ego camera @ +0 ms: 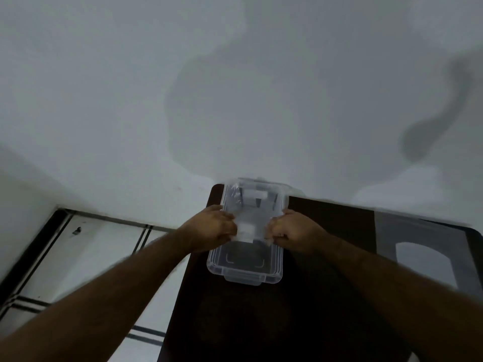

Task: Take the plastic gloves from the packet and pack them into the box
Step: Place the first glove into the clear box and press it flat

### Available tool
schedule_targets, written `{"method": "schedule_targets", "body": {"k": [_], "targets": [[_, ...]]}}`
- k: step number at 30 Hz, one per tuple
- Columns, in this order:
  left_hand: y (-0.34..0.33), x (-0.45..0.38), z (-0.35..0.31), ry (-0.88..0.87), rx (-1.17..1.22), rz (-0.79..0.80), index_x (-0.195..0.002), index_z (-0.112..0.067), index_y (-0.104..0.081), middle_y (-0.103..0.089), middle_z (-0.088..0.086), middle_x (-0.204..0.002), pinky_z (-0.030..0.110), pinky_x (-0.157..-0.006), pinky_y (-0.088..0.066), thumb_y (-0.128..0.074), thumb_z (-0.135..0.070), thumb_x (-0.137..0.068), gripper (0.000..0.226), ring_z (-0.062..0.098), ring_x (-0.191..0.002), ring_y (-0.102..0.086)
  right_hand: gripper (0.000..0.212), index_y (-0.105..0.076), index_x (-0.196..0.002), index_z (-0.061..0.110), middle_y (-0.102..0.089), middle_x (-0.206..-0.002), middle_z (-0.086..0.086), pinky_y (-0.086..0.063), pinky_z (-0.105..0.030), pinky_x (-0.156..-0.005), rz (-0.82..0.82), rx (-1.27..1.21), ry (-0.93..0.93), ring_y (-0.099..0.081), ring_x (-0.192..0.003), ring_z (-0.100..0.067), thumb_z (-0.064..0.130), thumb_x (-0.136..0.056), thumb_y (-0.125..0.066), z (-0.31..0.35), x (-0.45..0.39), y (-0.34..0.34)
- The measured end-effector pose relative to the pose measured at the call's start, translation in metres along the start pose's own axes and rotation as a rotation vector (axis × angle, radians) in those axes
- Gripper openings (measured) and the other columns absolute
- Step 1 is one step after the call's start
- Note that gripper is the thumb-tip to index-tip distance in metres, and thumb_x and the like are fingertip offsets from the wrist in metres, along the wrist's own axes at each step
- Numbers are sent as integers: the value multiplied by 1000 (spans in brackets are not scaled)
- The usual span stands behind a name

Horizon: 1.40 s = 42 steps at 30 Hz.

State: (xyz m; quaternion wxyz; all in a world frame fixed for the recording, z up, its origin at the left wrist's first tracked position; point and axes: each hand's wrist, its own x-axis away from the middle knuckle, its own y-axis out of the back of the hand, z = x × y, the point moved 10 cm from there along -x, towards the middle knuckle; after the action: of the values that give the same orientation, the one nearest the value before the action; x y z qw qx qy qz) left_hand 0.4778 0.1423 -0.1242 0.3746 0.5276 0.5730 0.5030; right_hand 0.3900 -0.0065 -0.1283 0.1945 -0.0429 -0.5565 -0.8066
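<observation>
A clear plastic box (244,270) lies on the dark brown table (261,322), its near end towards me. Over its middle I hold a thin clear plastic sheet, a glove or its packet (249,226), stretched between both hands; blur keeps me from telling which. My left hand (211,228) pinches its left edge. My right hand (295,229) pinches its right edge. Beyond the hands another clear plastic piece (254,194), perhaps the lid, sits at the box's far end against the wall.
A white wall (235,87) rises straight behind the table. A grey sheet with a pale arch shape (428,252) lies on the table's right part. White tiled floor with dark lines (91,257) is on the left, below the table edge.
</observation>
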Motion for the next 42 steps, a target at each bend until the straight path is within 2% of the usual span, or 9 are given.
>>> {"method": "schedule_targets", "body": {"k": [6, 12, 15, 18, 23, 27, 32, 38, 42], "targets": [[-25, -9, -16, -104, -159, 161, -107, -26, -77, -79, -1, -118, 56, -129, -18, -72, -27, -97, 11, 21, -126, -69, 29, -70, -131, 34, -71, -137, 9, 3, -65, -127, 127, 283, 80, -56, -142, -15, 34, -104, -60, 16, -9, -23], [-49, -19, -21, -117, -298, 392, -117, -27, -73, -77, 0, -118, 60, -130, -2, -64, -30, -101, 19, 23, -125, -68, 50, -62, -142, 34, -66, -142, 7, 7, -66, -128, 322, 407, 127, -49, -145, -20, 60, -101, -51, 35, -15, -44], [-65, -15, -20, -106, -265, 547, -127, -31, -71, -72, 0, -132, 63, -128, 6, -69, -39, -98, 30, 23, -137, -59, 55, -57, -147, 35, -64, -147, 6, 5, -69, -127, 485, 435, 68, -46, -148, -21, 63, -102, -45, 36, -17, -56], [-69, -11, -20, -103, -222, 642, -132, -33, -70, -70, -2, -137, 66, -128, 11, -56, -56, -103, 39, 22, -143, -53, 53, -64, -139, 30, -69, -135, 2, 9, -69, -127, 565, 426, -25, -51, -143, -21, 64, -103, -44, 30, -24, -63], [-50, -16, -23, -86, -245, 627, -130, -24, -71, -73, 5, -132, 67, -128, 10, -36, -57, -111, 52, 23, -147, -49, 49, -61, -143, 23, -66, -140, -8, -4, -68, -129, 520, 530, -2, -54, -140, -30, 53, -108, -46, 32, -33, -62], [-53, -19, -24, -109, -342, 662, -131, -23, -70, -72, 4, -130, 72, -125, 13, -37, -51, -111, 47, 25, -148, -47, 49, -52, -152, 28, -59, -148, -10, -13, -71, -127, 504, 586, 2, -51, -143, -35, 48, -107, -52, 35, -37, -66], [-66, -19, -21, -136, -428, 640, -121, -24, -74, -75, 2, -123, 75, -124, 8, -32, -56, -110, 54, 26, -142, -52, 48, -55, -150, 30, -61, -145, -9, -10, -72, -127, 469, 626, -25, -52, -141, -36, 44, -105, -58, 39, -41, -64], [-70, -15, -29, -151, -432, 674, -135, -27, -69, -71, 3, -136, 75, -124, 10, -29, -58, -111, 56, 27, -148, -47, 46, -55, -149, 33, -60, -146, -8, -14, -69, -127, 489, 555, -5, -51, -141, -35, 45, -105, -56, 50, -40, -75], [-71, -19, -27, -163, -433, 653, -125, -25, -74, -73, 2, -129, 75, -125, 8, -25, -62, -110, 64, 27, -146, -50, 38, -61, -140, 28, -64, -138, -7, -28, -63, -123, 428, 569, 16, -56, -133, -33, 44, -106, -56, 59, -42, -70]]}}
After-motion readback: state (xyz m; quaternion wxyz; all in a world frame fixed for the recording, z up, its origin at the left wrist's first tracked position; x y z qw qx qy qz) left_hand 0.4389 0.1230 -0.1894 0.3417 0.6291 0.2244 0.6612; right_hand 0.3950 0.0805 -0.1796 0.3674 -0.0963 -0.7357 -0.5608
